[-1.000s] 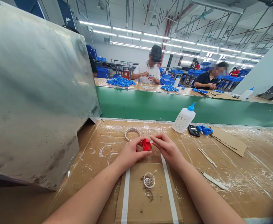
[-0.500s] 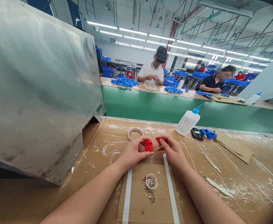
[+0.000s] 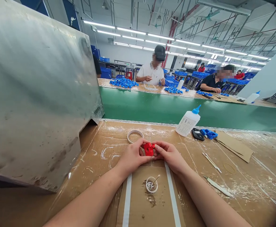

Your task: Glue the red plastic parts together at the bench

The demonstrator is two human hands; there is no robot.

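Red block [image 3: 148, 149] held above the worktop [image 3: 111, 135], beyond the card [image 3: 142, 201]. Left hand [image 3: 133, 156]: fingers clasping the block's left side. Right hand [image 3: 170, 155]: fingers pinching a small red piece [image 3: 153, 146] at its right edge; contact between the two unclear. Block judged light, stiff, probably plastic; best held by its outer sides. Piece could drop; pinch lightly.

The person's bare forearms [image 3: 92, 195] tapered to narrow wrists [image 3: 121, 171]; the bare left hand [image 3: 131, 157] and right hand [image 3: 172, 157] had slender fingers [image 3: 162, 145].
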